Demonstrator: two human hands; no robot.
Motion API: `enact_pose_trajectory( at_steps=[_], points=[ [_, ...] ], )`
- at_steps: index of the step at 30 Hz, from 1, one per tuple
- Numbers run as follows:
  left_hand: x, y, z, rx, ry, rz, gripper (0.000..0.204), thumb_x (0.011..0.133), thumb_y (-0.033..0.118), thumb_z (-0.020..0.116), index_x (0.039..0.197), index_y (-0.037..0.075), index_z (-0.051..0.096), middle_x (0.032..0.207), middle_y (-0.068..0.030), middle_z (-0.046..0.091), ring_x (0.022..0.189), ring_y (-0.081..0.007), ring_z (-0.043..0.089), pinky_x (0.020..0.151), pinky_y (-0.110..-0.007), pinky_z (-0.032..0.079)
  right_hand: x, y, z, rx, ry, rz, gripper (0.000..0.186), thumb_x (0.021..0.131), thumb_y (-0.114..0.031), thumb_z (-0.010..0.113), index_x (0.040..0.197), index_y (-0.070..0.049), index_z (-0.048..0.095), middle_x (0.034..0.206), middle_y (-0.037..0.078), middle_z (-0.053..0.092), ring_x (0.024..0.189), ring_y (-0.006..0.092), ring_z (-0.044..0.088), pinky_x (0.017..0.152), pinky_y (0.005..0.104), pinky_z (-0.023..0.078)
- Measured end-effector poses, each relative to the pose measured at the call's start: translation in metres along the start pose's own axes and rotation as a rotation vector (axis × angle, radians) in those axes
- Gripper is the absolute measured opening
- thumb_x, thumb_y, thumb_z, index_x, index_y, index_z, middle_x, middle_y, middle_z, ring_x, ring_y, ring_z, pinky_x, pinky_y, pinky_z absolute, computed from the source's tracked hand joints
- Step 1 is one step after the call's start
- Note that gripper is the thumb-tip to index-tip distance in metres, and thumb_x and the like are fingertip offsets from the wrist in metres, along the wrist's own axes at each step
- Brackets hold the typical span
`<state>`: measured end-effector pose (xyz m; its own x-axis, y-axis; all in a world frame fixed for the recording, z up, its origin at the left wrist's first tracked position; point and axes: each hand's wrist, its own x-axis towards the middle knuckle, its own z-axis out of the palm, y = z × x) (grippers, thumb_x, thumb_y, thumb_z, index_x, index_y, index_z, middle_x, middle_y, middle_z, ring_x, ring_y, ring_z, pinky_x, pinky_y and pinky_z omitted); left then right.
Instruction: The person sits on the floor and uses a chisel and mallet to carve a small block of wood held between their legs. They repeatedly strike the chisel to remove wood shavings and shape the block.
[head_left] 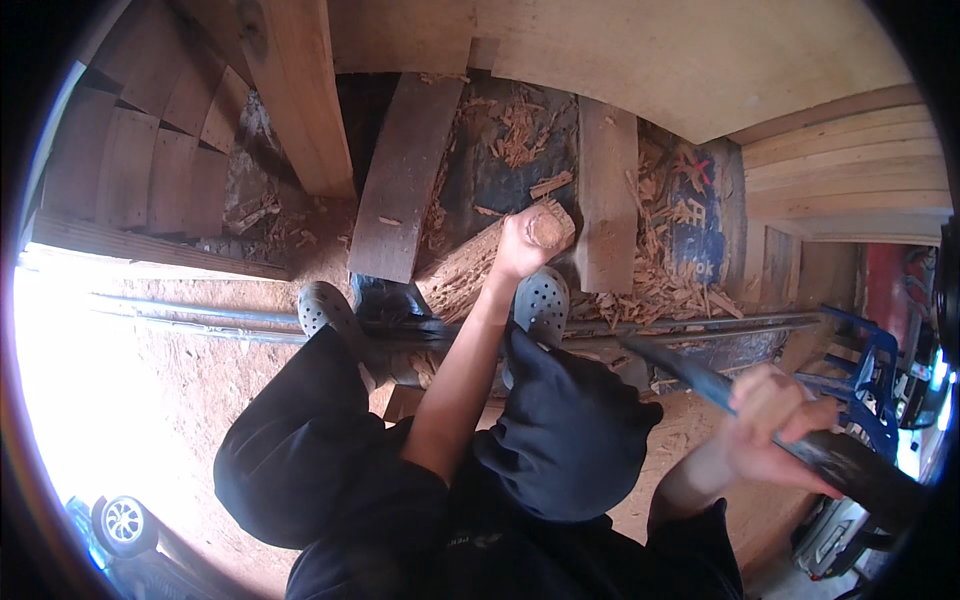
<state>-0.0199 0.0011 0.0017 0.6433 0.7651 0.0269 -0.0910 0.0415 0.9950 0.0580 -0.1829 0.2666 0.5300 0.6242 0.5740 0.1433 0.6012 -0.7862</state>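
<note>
Wooden log (470,262) and probable blade (690,372) occupy two hands (522,248) (775,425).

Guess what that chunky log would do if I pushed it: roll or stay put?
The log might roll, since its end looks roundish, but its rough, uneven side could make it wobble. It's probably stiff and fairly heavy, being thick, solid-looking wood.

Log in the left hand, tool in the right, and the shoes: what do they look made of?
Log in the left hand: wood, rough and unfinished, judging by its pale, chipped side.
Tool in the right hand: perhaps metal, given its dull grey-blue sheen, but blur leaves that open.
Shoes: probably moulded foam or rubber, matte grey, with round holes.
</note>
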Motion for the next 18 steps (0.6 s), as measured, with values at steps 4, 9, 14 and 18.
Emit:
enact_pose_trajectory(
  at_steps=[4, 9, 14, 18],
  points=[
    [0.002, 0.004, 0.002, 0.011, 0.013, -0.029, 0.019, 0.060, 0.008, 0.071, 0.074, 0.001, 0.059, 0.067, -0.0100, 0.060, 0.062, -0.0155, 0.058, 0.060, -0.031, 0.047, -0.041, 0.086, 0.012, -0.685, 0.078, 0.762, 0.061, 0.078, -0.064, 0.047, 0.074, -0.003, 0.056, 0.060, 0.010, 0.052, 0.054, 0.0212, 0.048, 0.054, 0.0340, 0.040],
    [0.005, 0.000, 0.000, -0.099, -0.024, -0.012, 0.019, 0.060, 0.009, 0.070, 0.075, 0.002, 0.062, 0.070, -0.0087, 0.062, 0.069, -0.0163, 0.061, 0.066, -0.030, 0.048, -0.073, 0.096, -0.020, -1.208, -0.283, 1.131, 0.047, 0.084, -0.042, 0.057, 0.090, 0.004, 0.061, 0.069, 0.021, 0.057, 0.066, 0.0288, 0.058, 0.067, 0.0374, 0.046],
    [0.002, -0.004, -0.002, -0.084, -0.001, -0.026, 0.019, 0.059, 0.006, 0.072, 0.072, 0.002, 0.058, 0.067, -0.0049, 0.059, 0.064, -0.0122, 0.055, 0.061, -0.029, 0.045, -0.032, 0.015, -0.006, -0.835, -0.131, 0.549, 0.065, 0.081, -0.066, 0.045, 0.081, -0.002, 0.056, 0.055, 0.007, 0.052, 0.048, 0.0216, 0.051, 0.050, 0.0338, 0.042],
    [0.001, 0.000, -0.001, -0.055, -0.022, -0.043, 0.024, 0.058, 0.006, 0.074, 0.073, 0.002, 0.056, 0.066, -0.0029, 0.058, 0.063, -0.0102, 0.051, 0.059, -0.028, 0.043, -0.004, 0.012, 0.008, -0.001, -0.069, 0.145, 0.069, 0.076, -0.079, 0.032, 0.071, -0.011, 0.044, 0.052, -0.001, 0.042, 0.039, 0.0107, 0.034, 0.044, 0.0296, 0.034]
  ],
)
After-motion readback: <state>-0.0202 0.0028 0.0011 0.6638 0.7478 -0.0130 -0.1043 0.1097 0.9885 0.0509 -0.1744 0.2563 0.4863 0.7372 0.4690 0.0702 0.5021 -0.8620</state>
